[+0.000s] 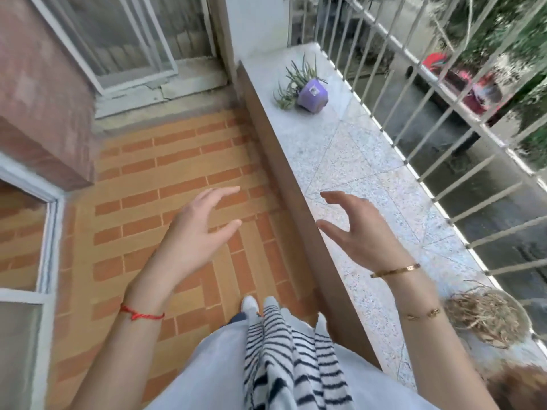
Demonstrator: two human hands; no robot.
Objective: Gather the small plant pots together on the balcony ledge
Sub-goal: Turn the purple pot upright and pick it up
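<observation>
A small purple plant pot (pixel 313 95) with a spiky green succulent stands far along the speckled stone ledge (pixel 355 161), close to the end wall. At the near right of the ledge sits a round pot (pixel 487 316) filled with dry brown stems. My left hand (pixel 195 232) hovers over the brick floor, fingers apart and empty. Over the ledge's inner edge is my right hand (pixel 355 229), also open with curled fingers and holding nothing. Both hands are well short of the purple pot.
A white metal railing (pixel 438 134) runs along the ledge's outer side above the street. Orange brick tiles (pixel 177 173) cover the balcony floor. A window frame (pixel 130 54) and a brick wall stand at the left. A striped cloth hangs at my front.
</observation>
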